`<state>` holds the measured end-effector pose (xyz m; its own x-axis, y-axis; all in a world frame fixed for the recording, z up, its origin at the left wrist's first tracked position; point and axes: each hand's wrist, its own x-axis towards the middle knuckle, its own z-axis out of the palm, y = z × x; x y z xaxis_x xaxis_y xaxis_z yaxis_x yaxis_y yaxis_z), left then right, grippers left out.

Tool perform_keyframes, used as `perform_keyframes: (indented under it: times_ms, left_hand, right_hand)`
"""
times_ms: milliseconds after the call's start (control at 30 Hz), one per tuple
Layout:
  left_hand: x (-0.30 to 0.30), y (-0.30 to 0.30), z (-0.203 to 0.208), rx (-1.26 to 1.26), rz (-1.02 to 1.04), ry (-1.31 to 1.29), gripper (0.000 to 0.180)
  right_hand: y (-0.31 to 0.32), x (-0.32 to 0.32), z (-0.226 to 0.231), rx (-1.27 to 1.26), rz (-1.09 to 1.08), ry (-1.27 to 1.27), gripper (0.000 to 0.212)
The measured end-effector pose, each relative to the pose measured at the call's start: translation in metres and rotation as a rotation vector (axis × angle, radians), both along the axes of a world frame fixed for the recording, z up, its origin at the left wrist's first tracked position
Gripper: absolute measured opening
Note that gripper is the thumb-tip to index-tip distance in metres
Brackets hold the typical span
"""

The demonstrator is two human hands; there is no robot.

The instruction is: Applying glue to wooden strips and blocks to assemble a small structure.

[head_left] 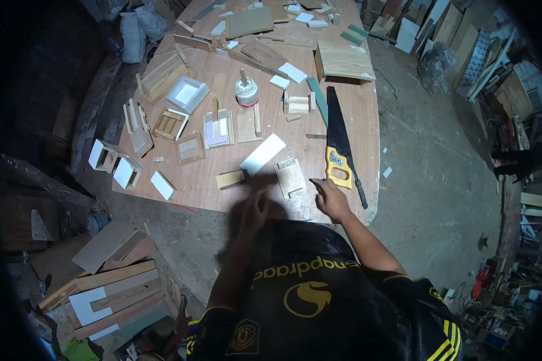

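A small pale wooden panel (290, 179) with narrow strips along its ends lies between my hands near the table's front edge. My right hand (332, 200) is just right of it, its index finger stretched toward the panel and nothing visible in its grasp. My left hand (256, 210) is in deep shadow left of the panel; its fingers are hard to make out. Beyond it lie a white-faced strip (263, 153) and a short wooden block (230, 179). A handsaw (339, 165) with a yellow handle rests right of the panel, beside a slim dark-handled tool (360, 191).
A white tub (247, 93) with a stick in it stands mid-table. Small wooden box pieces, a white tray (187, 94) and a larger wooden box (344, 62) surround it. Offcuts cover the far end. Stacked boards (117, 289) lie on the floor at lower left.
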<state>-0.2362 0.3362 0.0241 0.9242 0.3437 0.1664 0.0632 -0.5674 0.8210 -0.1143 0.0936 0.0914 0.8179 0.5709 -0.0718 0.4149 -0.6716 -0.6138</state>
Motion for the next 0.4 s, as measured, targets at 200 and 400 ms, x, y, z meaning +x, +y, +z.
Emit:
perform_keyframes:
  times_ms: [200,400]
  left_hand:
    - [-0.050,0.026,-0.026,-0.253,0.102,0.175,0.027]
    - [-0.016,0.027,-0.007,-0.365,-0.058,0.493,0.056]
  right_hand:
    - [-0.024,0.002,-0.023,0.198,-0.184,0.220,0.034]
    - [0.009,0.032,-0.035,-0.052,-0.220,0.490,0.034]
